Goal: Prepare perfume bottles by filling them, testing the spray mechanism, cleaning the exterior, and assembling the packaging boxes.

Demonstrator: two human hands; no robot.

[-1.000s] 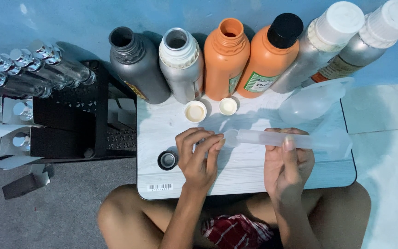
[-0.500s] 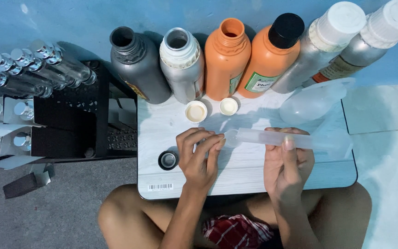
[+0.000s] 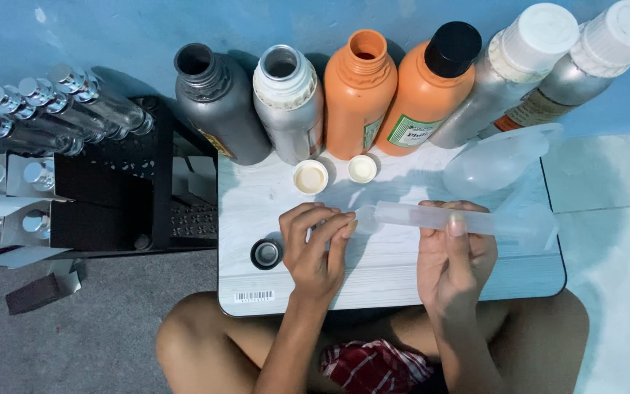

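The right hand (image 3: 453, 263) gripped a clear syringe (image 3: 439, 217). The left hand (image 3: 319, 244) pinched something small at its tip. Three bottles (image 3: 286, 109) stood uncapped, apparently mid-filling.

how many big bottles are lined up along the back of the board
6, in a row left to right: dark grey open bottle, silver open bottle, orange open bottle, orange black-capped bottle, and two silver white-capped bottles. None looks hidden.
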